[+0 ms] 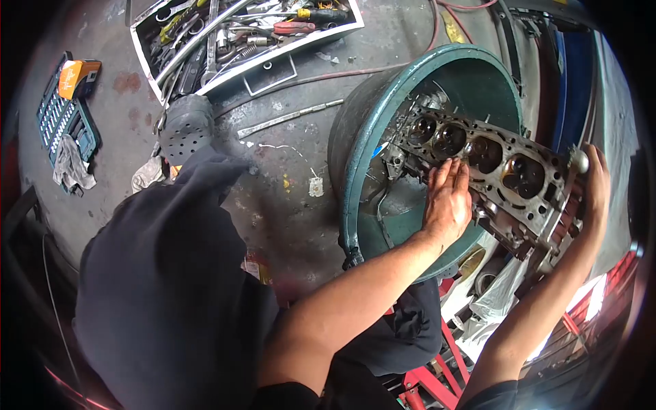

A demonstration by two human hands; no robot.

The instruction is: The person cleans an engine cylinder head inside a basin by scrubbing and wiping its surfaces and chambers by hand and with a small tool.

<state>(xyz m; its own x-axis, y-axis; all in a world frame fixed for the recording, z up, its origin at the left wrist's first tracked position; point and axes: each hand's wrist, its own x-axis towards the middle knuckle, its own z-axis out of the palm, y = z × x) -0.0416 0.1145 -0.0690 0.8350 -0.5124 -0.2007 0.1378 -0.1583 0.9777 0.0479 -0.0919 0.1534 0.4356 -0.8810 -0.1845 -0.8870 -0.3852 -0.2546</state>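
A metal engine cylinder head [488, 156] lies tilted over the green tub [352, 205], its face with several round combustion chambers turned up. My left hand [447, 198] holds its near long edge, fingers close together on the metal and thumb hidden. At the right end, my right hand [596, 181] grips the head from the outer side, next to a rounded metal part; its fingertips are partly out of sight. The head's left end is inside the tub, where a thin hose or tube [383, 219] shows. Whether the tub's rim bears the head's weight cannot be seen.
A white-edged drawer [287, 39] full of tools stands at the top. A long metal bar [290, 118] lies on the floor. At left are an open socket set [82, 130], an orange box [76, 76] and a grey rag [72, 167]. Red metal legs [434, 383] stand below the tub.
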